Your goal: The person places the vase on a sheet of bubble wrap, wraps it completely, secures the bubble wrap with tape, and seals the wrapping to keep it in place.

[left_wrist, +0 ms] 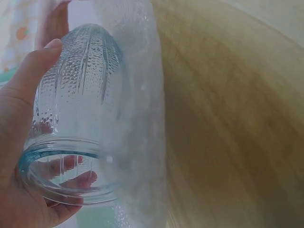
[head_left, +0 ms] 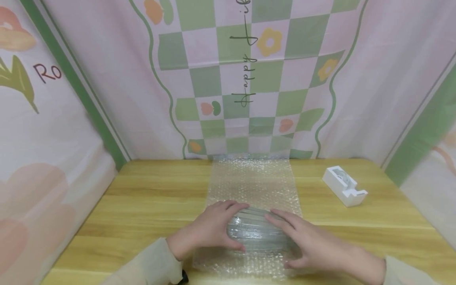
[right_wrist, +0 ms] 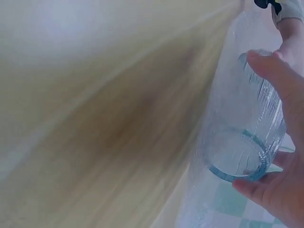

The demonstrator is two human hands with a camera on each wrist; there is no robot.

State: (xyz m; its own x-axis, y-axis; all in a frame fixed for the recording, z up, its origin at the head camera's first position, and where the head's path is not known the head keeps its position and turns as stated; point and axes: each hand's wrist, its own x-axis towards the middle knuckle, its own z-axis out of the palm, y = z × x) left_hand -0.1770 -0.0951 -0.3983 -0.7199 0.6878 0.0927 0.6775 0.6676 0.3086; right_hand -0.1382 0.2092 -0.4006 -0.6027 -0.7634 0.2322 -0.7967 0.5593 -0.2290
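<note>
A clear ribbed glass vase lies on its side on a strip of bubble wrap. My left hand grips its left end, the thumb near me and the fingers on the far side. At the right end my right hand curves round the glass, fingers over the top and thumb low at the near side. Through the vase in the left wrist view, fingers show behind its thick rim. In the right wrist view, a fingertip touches the bluish ring at one end of the vase.
A white tape dispenser with a roll of clear tape stands at the right back of the wooden table. The bubble wrap runs to the back edge, against a checked, flowered curtain. More curtain hangs at both sides.
</note>
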